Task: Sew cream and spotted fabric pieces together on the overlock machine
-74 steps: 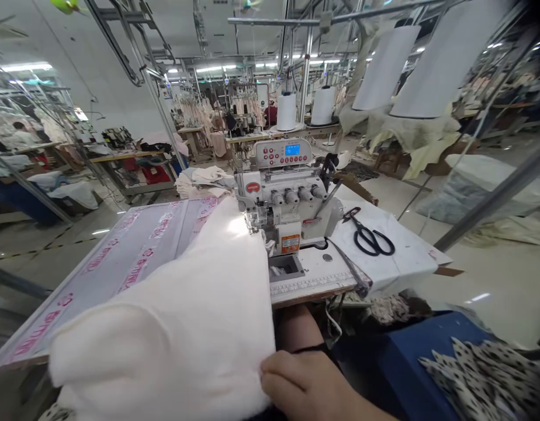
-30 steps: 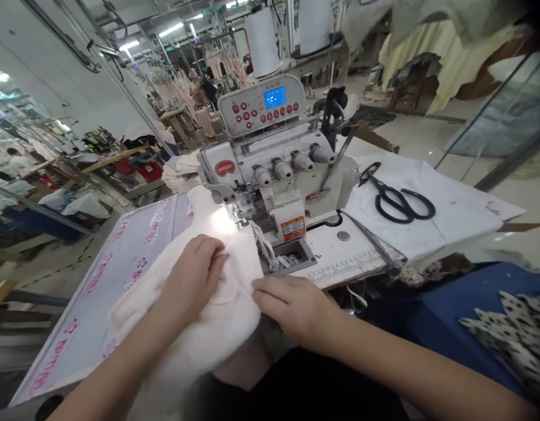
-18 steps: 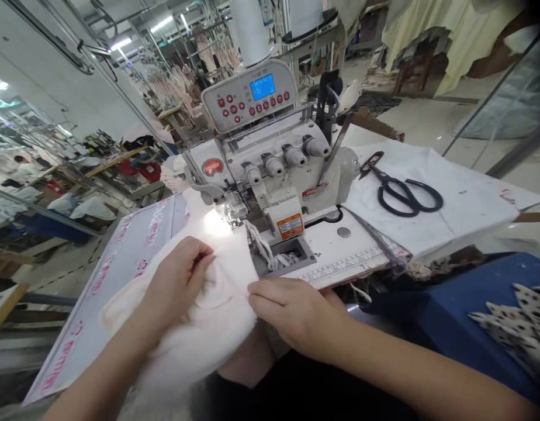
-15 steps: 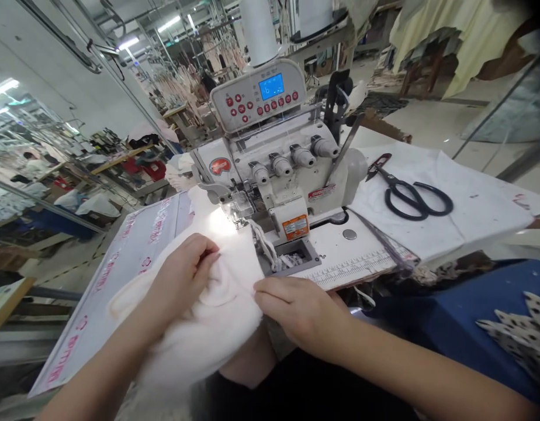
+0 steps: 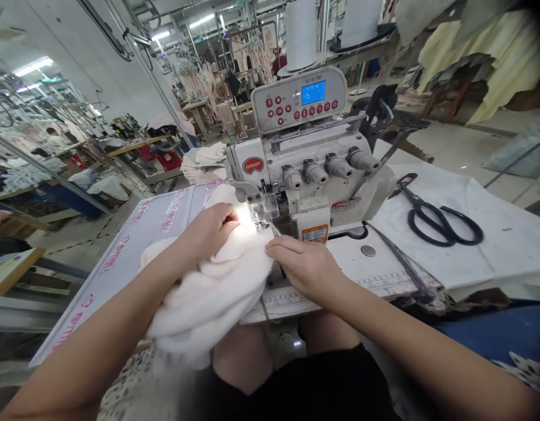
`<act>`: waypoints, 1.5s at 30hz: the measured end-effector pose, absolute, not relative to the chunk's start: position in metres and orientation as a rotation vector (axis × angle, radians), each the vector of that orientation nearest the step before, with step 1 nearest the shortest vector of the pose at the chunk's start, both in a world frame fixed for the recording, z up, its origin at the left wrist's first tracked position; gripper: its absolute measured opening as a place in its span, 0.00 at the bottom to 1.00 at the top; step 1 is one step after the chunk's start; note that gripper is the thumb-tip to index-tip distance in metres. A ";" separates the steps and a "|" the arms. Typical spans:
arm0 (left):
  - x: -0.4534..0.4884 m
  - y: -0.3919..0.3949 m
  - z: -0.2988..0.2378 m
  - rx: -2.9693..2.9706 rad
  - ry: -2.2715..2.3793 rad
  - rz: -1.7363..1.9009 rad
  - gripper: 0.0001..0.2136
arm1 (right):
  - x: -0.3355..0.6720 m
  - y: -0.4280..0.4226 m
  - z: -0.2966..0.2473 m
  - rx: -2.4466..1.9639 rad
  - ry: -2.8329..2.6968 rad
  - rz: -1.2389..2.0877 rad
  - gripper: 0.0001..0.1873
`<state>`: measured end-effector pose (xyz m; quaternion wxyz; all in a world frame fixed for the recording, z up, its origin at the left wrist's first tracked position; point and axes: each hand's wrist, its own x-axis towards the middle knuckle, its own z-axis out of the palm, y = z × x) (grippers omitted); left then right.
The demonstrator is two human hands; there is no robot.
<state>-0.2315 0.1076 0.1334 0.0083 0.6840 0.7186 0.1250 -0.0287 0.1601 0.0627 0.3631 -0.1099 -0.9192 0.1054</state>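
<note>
Beside the overlock machine (image 5: pixel 309 181), left hand (image 5: pixel 207 229) gripping white fabric (image 5: pixel 208 298), right hand (image 5: pixel 305 264) open, fingertips touching its edge

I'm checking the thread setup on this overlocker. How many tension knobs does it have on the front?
4. They stand in one row across the front of the overlock machine: first knob, second knob, third knob, fourth knob, counted from the left. None looks hidden.

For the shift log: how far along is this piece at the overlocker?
Hard to gauge. Done: no finished seam shows on the white plush fabric. In hand: the left hand and right hand gather it, its edge at the presser foot of the overlocker. Left: the bunched bulk sits before the foot, apparently unsewn.
</note>
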 end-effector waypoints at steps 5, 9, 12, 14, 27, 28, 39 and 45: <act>-0.248 0.129 0.134 2.089 2.255 0.418 0.04 | -0.033 0.159 0.057 -0.408 -2.235 0.396 0.11; -0.239 0.092 0.146 1.981 2.283 0.722 0.10 | -0.023 0.126 0.036 -0.619 -2.028 0.716 0.06; -0.223 0.032 0.146 2.239 2.420 0.985 0.13 | -0.021 0.096 0.022 -0.709 -2.020 1.138 0.04; -0.220 -0.006 0.136 2.340 2.475 0.795 0.21 | -0.026 0.083 0.016 -0.683 -1.983 1.414 0.06; -0.245 0.011 0.185 2.250 2.805 0.640 0.10 | -0.075 0.055 0.019 -0.422 -1.477 2.251 0.14; -0.232 0.014 0.181 2.351 2.702 0.642 0.10 | -0.073 0.049 0.019 -0.415 -1.490 2.275 0.14; -0.212 -0.005 0.096 2.176 2.156 -0.257 0.13 | -0.015 -0.003 0.014 -0.236 -0.863 2.817 0.26; -0.268 0.003 0.099 2.009 2.580 -0.158 0.11 | -0.008 -0.002 -0.032 -0.615 -1.511 2.250 0.28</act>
